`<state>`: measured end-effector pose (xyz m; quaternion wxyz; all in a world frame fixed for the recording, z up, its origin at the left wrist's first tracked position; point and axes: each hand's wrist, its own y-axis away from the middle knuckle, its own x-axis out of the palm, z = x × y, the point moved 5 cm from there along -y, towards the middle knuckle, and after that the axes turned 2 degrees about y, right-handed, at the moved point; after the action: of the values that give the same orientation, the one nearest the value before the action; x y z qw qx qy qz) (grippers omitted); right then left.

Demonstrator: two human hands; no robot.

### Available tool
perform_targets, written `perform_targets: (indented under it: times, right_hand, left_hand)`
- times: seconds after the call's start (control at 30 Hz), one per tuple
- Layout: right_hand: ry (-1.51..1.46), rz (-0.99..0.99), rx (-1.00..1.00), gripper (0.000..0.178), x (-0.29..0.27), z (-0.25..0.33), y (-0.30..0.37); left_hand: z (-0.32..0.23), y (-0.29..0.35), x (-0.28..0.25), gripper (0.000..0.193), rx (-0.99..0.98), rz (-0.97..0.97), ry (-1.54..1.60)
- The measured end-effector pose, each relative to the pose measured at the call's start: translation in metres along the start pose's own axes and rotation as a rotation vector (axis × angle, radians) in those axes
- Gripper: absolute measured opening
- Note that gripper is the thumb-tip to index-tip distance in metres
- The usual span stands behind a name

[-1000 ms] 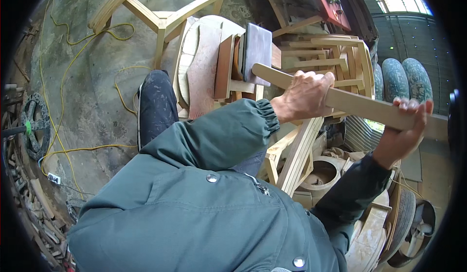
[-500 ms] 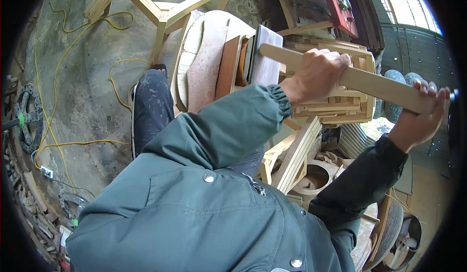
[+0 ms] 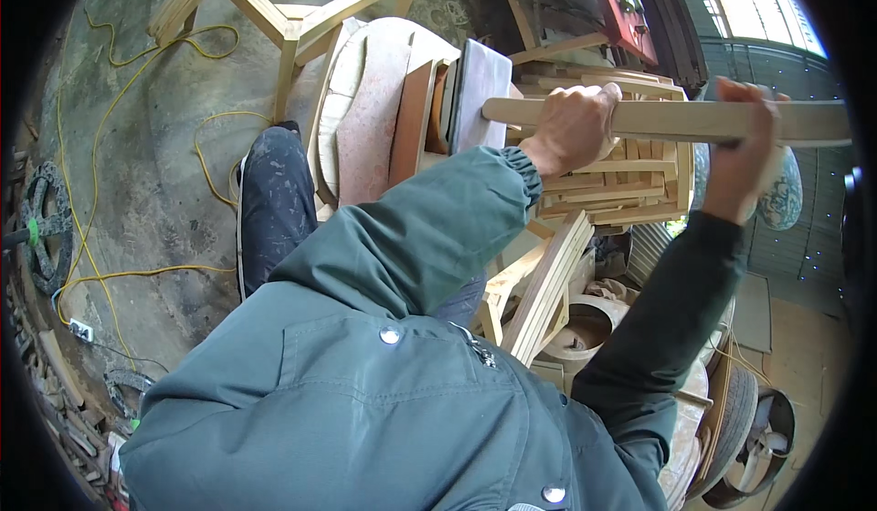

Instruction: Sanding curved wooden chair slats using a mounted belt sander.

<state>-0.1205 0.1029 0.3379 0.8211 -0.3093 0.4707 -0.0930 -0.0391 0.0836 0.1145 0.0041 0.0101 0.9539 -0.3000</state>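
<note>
A long, smooth wooden slat (image 3: 676,120) lies across my view, almost level, its right part wider and its far right end near the rim of the picture. My left hand (image 3: 574,127) is closed over it near its rounded left end. That end meets or nearly meets a flat pale-grey face (image 3: 481,91) on a dark-backed upright piece; whether they touch I cannot tell. Farther right, my right hand (image 3: 744,155) is wrapped around the slat, smeared by motion.
Behind the slat stands a stack of wooden frames (image 3: 630,182). Curved boards (image 3: 370,118) lean left of the grey face. A wooden frame (image 3: 292,27) stands at the far left, with a yellow cord (image 3: 96,168) on the concrete floor. Bundled strips (image 3: 548,283) lie below my hands.
The slat has swung from sloping down rightward to nearly level, its right end rising. My right hand has moved up and slightly left along with it; my left hand keeps its hold.
</note>
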Motion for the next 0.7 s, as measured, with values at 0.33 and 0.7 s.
perform_targets:
  times: [0.33, 0.7]
  right_hand:
    - [-0.583, -0.354, 0.394, 0.036, 0.118, -0.038, 0.033]
    - [-0.629, -0.326, 0.393, 0.048, 0.131, -0.046, 0.024]
  left_hand:
    - [0.005, -0.009, -0.008, 0.032, -0.269, -0.062, 0.028]
    - [0.015, -0.016, -0.014, 0.032, -0.28, -0.051, 0.071]
